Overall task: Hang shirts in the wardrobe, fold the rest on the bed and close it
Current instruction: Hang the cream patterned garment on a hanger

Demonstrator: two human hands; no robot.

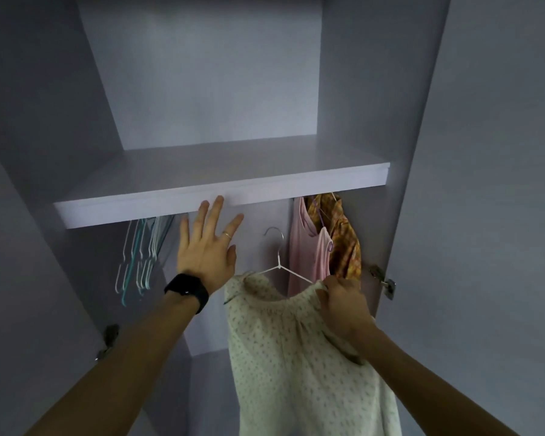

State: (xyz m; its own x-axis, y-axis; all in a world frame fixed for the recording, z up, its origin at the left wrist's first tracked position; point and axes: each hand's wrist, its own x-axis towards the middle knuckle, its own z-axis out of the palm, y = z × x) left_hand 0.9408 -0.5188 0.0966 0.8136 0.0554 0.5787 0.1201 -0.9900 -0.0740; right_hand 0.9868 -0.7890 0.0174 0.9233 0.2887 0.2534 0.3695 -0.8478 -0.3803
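Observation:
A cream dotted top (299, 357) hangs on a white wire hanger (279, 262) in front of the open wardrobe. My right hand (343, 306) grips the top's right shoulder together with the hanger's end. The hanger's hook points up, just below the wardrobe shelf (170, 202) and free of any rail. My left hand (206, 247), fingers spread and straight, is raised beside the hanger with its fingertips at the shelf's front edge. A pink top (307, 253) and an orange patterned shirt (343, 237) hang at the right inside the wardrobe.
Several bare hangers (139, 256) hang in a bunch at the left under the shelf. The rail itself is hidden behind the shelf. Door hinges show at the right side panel (384, 280) and lower left (109, 339).

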